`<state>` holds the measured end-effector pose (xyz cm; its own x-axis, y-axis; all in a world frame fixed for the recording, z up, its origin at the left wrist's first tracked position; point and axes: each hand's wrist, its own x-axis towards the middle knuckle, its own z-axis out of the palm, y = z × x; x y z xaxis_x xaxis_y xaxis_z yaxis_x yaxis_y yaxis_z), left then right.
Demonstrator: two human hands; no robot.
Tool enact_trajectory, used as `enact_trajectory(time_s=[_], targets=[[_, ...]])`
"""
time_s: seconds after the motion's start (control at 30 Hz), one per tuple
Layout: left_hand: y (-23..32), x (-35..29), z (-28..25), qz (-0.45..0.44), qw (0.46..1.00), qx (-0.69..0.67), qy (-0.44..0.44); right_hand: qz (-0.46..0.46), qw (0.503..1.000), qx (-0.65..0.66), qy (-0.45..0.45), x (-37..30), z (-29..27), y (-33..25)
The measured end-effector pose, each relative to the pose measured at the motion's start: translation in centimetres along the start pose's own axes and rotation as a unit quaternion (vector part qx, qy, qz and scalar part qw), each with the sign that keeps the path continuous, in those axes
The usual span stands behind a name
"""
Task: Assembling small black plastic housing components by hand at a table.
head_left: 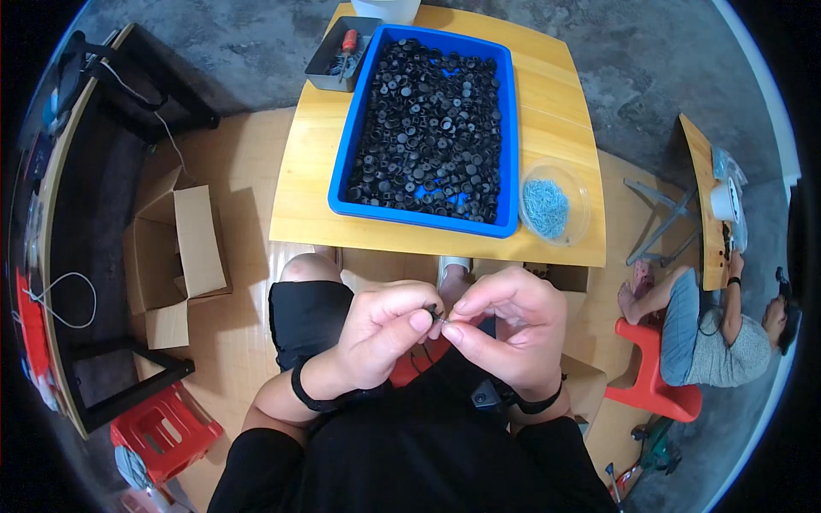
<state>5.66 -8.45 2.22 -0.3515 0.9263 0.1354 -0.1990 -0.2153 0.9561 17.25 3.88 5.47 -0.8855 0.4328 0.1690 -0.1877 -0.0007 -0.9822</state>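
L hand (380, 329) pinches small black part (433, 311) betw. thumb & index; R hand (513, 329) fingertips pressed approx. together on thin metal bit (442, 320). Metal bit sits just R of black part, poss. touching, both held between hands, nearer person than blue tray (419, 220); bit's long axis too small to tell.

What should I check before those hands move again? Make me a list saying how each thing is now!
1. Left hand pinches a small black part: ok.
2. Right hand is close to that part: ok.
3. Right hand grips a tiny piece: cannot tell, too small.
4. Blue tray is on the table, with black pieces in it: ok.
5. Clear tub has little shiny pieces inside: ok.
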Motion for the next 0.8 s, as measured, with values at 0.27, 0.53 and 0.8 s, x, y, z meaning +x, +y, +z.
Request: enact_trajectory(time_s=[0.27,0.53,0.8], targets=[[-0.6,0.3,-0.5,0.084,0.977,0.197,0.008,-0.04,0.982,-0.185,-0.005,0.5,0.0,0.3],[-2.3,-1.3,-1.7,-0.115,0.993,-0.01,0.014,-0.01,0.968,-0.243,-0.063,0.6,0.0,2.4],[-4.6,-1.9,-5.0,-0.165,0.939,-0.299,0.028,-0.001,0.969,-0.217,-0.12,2.4,0.8,4.4]])
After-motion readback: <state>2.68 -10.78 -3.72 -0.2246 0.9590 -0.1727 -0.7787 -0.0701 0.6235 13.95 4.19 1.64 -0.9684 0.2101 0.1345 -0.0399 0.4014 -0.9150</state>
